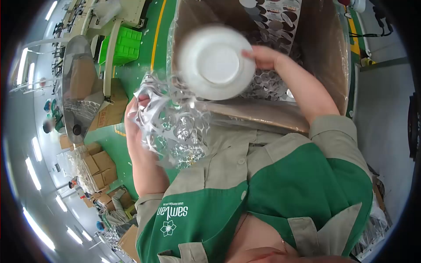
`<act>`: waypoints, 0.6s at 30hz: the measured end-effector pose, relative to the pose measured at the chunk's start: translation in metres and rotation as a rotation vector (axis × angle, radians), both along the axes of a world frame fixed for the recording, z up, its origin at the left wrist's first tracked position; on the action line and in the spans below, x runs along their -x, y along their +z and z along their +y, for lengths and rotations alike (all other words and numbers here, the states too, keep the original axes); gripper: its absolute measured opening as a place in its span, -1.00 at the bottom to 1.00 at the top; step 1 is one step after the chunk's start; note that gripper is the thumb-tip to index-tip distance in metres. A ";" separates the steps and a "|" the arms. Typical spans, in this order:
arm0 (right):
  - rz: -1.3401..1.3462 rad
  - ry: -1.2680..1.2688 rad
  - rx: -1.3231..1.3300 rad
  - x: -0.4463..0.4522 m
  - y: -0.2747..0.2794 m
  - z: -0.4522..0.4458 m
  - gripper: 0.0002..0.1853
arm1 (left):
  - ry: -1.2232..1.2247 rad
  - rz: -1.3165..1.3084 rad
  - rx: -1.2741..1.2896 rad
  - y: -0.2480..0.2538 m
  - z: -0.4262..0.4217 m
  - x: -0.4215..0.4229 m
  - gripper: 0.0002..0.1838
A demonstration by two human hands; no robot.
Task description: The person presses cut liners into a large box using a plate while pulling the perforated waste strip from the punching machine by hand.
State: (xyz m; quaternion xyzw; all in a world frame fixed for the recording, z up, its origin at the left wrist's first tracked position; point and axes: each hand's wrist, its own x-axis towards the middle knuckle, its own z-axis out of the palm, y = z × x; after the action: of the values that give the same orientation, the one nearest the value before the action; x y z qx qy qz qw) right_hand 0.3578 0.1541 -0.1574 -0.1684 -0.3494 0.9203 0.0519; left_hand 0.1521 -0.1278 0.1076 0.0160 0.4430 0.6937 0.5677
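My right hand (264,58) is closed on the rim of a round white plate (218,64). The plate is held over a large cardboard box and its ringed underside faces me, slightly blurred. On the other side, my left hand (142,100) grips a tangle of shiny silvery scrap web (169,118) full of cut-out holes. Strands of the web cover part of those fingers. The web hangs down in front of my shirt, close to the plate's left edge.
The plastic-lined cardboard box (322,26) holds more punched scrap (267,83) and a printed sheet (285,15). To the left are a green crate (127,46), a machine frame (113,57), and cardboard boxes (98,164). Other people (52,116) are farther off.
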 end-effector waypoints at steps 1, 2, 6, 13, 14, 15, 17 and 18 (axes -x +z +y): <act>-0.450 0.039 -0.672 -0.010 -0.026 -0.008 -0.56 | 0.312 0.413 0.298 0.019 0.013 -0.037 -0.80; -0.775 0.228 -1.374 -0.014 -0.068 -0.015 -0.65 | 0.197 0.360 0.315 0.012 -0.003 -0.009 -0.82; -1.047 0.234 -1.427 -0.042 -0.117 -0.001 -0.67 | 0.003 0.606 0.050 0.010 -0.027 -0.010 -0.67; -0.200 -0.261 -1.113 0.013 0.079 0.043 -0.58 | -0.188 0.043 -0.056 -0.012 -0.053 0.041 -0.68; -0.034 -0.264 -0.804 0.009 0.121 0.034 -0.60 | 0.146 0.471 0.295 0.012 -0.036 0.000 -0.68; 0.199 -0.297 -0.567 0.005 0.144 0.027 -0.54 | 0.255 0.690 0.298 0.010 -0.043 -0.013 -0.71; 0.560 -0.258 -0.154 -0.001 0.152 0.020 -0.44 | 0.347 0.892 0.284 0.023 -0.060 -0.018 -0.70; 0.705 0.002 0.122 0.000 0.128 0.023 -0.41 | 0.388 0.962 0.268 0.031 -0.070 -0.018 -0.70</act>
State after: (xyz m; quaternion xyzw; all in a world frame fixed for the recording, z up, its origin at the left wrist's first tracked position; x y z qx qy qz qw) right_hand 0.3574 0.1770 -0.0297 0.1569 -0.2547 0.9410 0.1581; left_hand 0.1701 -0.1981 0.1390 0.1775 0.7325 0.6377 0.1589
